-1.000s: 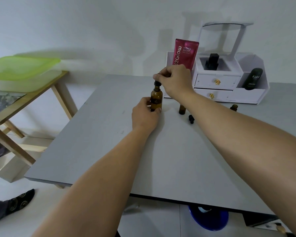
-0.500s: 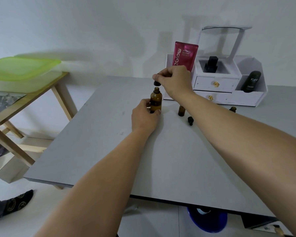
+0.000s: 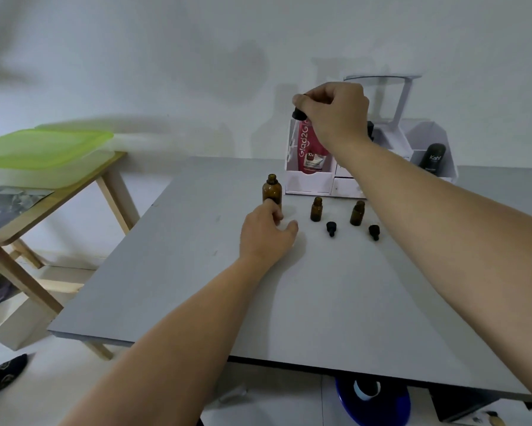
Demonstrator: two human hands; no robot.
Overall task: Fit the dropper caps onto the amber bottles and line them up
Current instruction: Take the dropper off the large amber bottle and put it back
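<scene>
A large amber bottle [image 3: 271,189] stands uncapped on the grey table [image 3: 335,296]. My left hand [image 3: 266,235] rests at its base, fingertips touching the bottle, fingers loosely apart. High above and to the right, my right hand [image 3: 333,113] pinches a black dropper cap [image 3: 298,113]. Two small amber bottles [image 3: 316,209] [image 3: 357,213] stand uncapped to the right. In front of each lies a black dropper cap [image 3: 331,228] [image 3: 374,231].
A white cosmetic organiser [image 3: 307,182] with drawers stands at the table's back, holding a red tube [image 3: 311,149] and a dark bottle [image 3: 432,157]. A wooden side table [image 3: 52,195] with a green lid is at the left. A blue object [image 3: 372,404] sits under the table's front edge.
My right hand has lifted the black cap well above the large bottle. My left hand has slid down from gripping the bottle to its base. The view has tilted down.
</scene>
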